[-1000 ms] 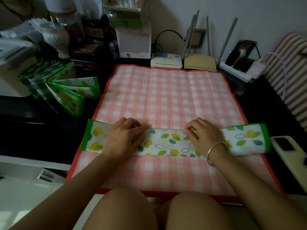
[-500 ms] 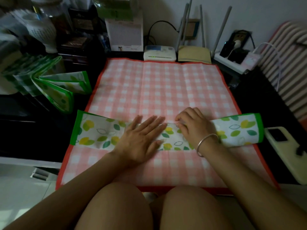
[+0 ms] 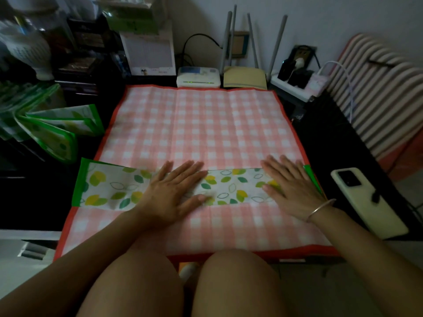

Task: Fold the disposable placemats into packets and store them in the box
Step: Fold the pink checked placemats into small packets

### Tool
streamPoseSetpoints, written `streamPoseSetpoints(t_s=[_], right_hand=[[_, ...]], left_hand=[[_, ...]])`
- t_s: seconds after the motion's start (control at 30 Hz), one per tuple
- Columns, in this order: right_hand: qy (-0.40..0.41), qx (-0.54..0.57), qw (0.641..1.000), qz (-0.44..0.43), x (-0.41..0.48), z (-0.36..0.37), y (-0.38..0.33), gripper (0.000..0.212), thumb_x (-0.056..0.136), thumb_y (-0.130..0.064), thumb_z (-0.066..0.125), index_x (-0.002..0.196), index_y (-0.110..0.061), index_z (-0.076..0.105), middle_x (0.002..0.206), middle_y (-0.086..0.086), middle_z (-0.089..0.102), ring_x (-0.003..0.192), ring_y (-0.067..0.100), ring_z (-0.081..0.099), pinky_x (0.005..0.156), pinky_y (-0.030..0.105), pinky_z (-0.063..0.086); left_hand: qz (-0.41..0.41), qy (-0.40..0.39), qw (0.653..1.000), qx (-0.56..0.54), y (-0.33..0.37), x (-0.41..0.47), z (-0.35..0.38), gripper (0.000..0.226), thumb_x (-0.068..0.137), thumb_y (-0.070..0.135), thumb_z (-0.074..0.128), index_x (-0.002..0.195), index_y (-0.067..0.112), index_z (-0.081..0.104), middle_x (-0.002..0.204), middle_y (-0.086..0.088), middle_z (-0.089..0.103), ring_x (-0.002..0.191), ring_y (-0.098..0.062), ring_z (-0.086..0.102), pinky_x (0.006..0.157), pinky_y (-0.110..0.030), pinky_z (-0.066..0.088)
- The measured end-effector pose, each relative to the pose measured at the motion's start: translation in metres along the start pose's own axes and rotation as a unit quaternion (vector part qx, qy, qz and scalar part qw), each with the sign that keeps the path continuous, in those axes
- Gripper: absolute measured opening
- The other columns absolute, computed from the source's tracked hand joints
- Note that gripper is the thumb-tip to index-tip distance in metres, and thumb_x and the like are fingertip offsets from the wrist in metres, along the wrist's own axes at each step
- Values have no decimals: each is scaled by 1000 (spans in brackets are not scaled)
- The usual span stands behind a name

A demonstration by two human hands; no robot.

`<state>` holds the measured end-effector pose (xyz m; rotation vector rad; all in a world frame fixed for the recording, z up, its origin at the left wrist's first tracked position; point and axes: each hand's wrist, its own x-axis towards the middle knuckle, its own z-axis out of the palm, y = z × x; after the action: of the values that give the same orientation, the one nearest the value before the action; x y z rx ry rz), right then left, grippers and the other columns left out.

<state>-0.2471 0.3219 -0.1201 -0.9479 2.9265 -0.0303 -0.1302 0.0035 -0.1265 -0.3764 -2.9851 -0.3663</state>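
Note:
A white placemat with green and yellow leaves and green end borders (image 3: pixel 231 186) lies folded into a long narrow strip across the near part of a pink checked mat (image 3: pixel 201 129). My left hand (image 3: pixel 171 193) presses flat on the strip's middle, fingers straight. Flat on the strip's right end lies my right hand (image 3: pixel 290 186), fingers spread, a bangle on the wrist. Several folded leaf-print packets (image 3: pixel 57 131) stand at the left, beside the pink mat.
A pale phone (image 3: pixel 366 200) lies at the right edge of the dark table. At the back stand a white device (image 3: pixel 198 76), a router with antennas (image 3: pixel 245 78) and a power strip (image 3: pixel 297 85). Cluttered shelves fill the back left; a striped cushion (image 3: pixel 384 88) is right.
My right hand has slid from the strip's middle out to its right end and opened flat. My left hand went from curled fingers to a flat palm near the middle.

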Motion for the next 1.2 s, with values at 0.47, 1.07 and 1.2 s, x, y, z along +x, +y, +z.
streamPoseSetpoints(t_s=[0.47,1.07,1.2], right_hand=[[66,559,746,355,-50,-52,-46,12,93,-6,53,86,-7,62,69,15,67,48,17,63,44,24,49],[27,783,493,378,-32,-48,-97,19,93,-5,58,111,2,55,93,17,63,81,23,65,58,26,58],[43,782,496,375,-29,-48,-97,15,94,-5,56,107,1,56,97,15,61,83,22,65,58,26,59]], left_hand=[[-34,-72,997,17,3,11,-8,92,74,90,16,152,40,18,163,12,7,149,-6,4,121,-45,2],[-74,-145,980,118,34,29,-43,77,82,76,49,145,36,33,124,-4,39,102,-21,56,80,-34,47],[-125,-139,982,36,26,23,-35,79,76,81,50,144,47,29,127,-1,41,102,-23,58,80,-35,49]])
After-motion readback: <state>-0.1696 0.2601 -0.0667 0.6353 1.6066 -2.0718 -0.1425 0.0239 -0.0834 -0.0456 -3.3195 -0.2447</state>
